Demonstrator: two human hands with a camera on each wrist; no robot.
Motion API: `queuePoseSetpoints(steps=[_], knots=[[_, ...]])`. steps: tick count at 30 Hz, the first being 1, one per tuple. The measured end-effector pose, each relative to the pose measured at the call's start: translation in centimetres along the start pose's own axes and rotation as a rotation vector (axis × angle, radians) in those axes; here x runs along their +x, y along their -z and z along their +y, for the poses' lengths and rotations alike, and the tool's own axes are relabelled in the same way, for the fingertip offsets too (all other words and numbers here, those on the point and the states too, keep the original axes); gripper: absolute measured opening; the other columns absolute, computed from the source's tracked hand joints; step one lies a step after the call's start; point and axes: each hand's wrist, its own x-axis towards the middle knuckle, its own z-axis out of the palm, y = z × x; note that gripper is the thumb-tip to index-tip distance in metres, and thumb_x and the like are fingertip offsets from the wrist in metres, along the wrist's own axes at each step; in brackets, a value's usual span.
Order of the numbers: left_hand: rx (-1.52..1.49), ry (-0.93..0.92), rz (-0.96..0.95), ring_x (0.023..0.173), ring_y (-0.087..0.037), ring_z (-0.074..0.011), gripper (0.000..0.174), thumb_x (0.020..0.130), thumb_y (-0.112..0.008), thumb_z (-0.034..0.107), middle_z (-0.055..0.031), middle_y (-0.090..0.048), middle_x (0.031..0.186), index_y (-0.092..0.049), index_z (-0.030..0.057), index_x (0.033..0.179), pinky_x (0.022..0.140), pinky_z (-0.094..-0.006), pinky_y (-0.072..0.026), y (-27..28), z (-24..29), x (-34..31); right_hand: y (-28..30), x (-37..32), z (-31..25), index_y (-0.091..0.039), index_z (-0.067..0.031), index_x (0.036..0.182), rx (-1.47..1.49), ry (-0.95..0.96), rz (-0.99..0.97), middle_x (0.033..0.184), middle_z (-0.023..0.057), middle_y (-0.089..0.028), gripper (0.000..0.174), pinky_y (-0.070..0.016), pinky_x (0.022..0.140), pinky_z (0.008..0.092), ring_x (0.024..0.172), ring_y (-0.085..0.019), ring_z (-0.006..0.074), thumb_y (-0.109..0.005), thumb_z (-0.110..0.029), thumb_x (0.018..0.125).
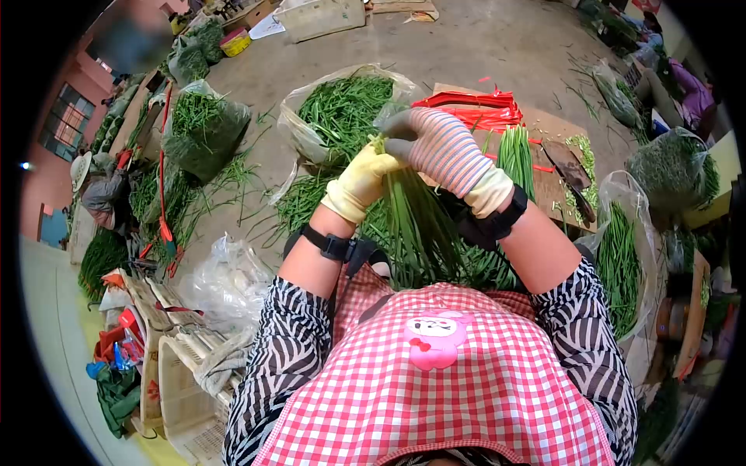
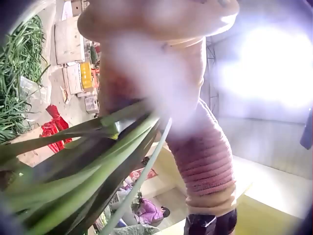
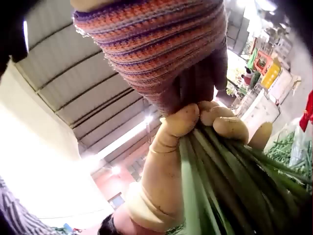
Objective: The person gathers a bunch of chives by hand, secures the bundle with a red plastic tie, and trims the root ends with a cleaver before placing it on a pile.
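Note:
My left hand (image 1: 365,177), in a yellow glove, grips a bunch of chives (image 1: 416,225) near its pale stalk ends. Long flat green leaves hang down from it in front of the apron. In the right wrist view the yellow thumb and fingers curl round the chives (image 3: 230,181). My right hand (image 1: 447,147) wears a striped glove with grey fingertips. Its fingers and thumb bend in around the stalk ends, right against the left hand. Seen from the left wrist, the gloved hands are blurred close to the lens, and leaves (image 2: 93,171) spread to the lower left.
A plastic bag of loose greens (image 1: 346,116) stands ahead. Red ties (image 1: 478,109), a trimmed bunch (image 1: 514,159) and a knife (image 1: 579,202) lie on a board to the right. Another bagged pile (image 1: 619,268) is at my right; crates (image 1: 183,396) stand at the left.

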Motion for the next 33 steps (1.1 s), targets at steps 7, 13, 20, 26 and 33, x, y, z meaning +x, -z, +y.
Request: queuePoseSetpoints(steps=[7,13,20,26,33], knots=[[-0.163,-0.013,-0.048,0.096,-0.068,-0.0242,0.018,0.092,-0.069,0.007,-0.008,-0.068,0.1,-0.061,0.0049,0.108,0.101,-0.0504,-0.0547,2.0,-0.9,0.7,2.5,0.3,2.0,-0.075,-0.003,0.108,0.118,-0.143,-0.038,0.092,0.0179,-0.076,0.032,-0.0576,0.082,0.0362,0.088,-0.074,0.0244,-0.074,-0.027,0.087],[-0.111,-0.305,0.225,0.1,-0.071,-0.0353,0.01,0.095,-0.065,0.009,-0.0188,-0.074,0.098,-0.062,0.004,0.103,0.106,-0.0505,-0.0507,7.3,4.9,-1.8,9.9,-1.2,7.2,-0.074,-0.0034,0.118,0.183,-0.312,0.161,0.1,0.005,-0.075,0.031,-0.0557,0.079,0.0292,0.083,-0.068,0.0125,-0.076,-0.022,0.093],[-0.165,-0.638,0.597,0.122,-0.062,-0.0433,0.029,0.096,-0.066,0.022,-0.0184,-0.072,0.111,-0.071,-0.0051,0.105,0.114,-0.0574,-0.0434,22.3,15.7,-10.2,14.8,-3.7,9.6,-0.07,-0.0003,0.122,0.536,-0.297,0.577,0.104,0.0088,-0.071,0.03,-0.0617,0.081,0.0308,0.087,-0.072,0.0203,-0.074,-0.015,0.096],[-0.166,-0.854,0.8,0.121,-0.062,-0.0449,0.022,0.09,-0.067,0.015,-0.0182,-0.072,0.107,-0.069,-0.0052,0.1,0.113,-0.0606,-0.0445,27.6,22.2,-18.0,12.6,-3.3,11.0,-0.068,0.0006,0.12,0.769,-0.267,0.813,0.101,0.0124,-0.069,0.025,-0.0653,0.084,0.0363,0.088,-0.072,0.0251,-0.07,-0.006,0.096],[-0.188,-0.891,0.746,0.132,-0.057,-0.0432,0.028,0.094,-0.061,0.018,-0.0158,-0.071,0.115,-0.069,-0.0053,0.108,0.115,-0.064,-0.0398,27.6,24.0,-22.1,0.2,-3.0,16.3,-0.069,-0.0067,0.121,0.009,-0.405,0.098,0.112,0.0183,-0.073,0.036,-0.0546,0.097,0.0424,0.106,-0.071,0.0298,-0.076,-0.013,0.087]])
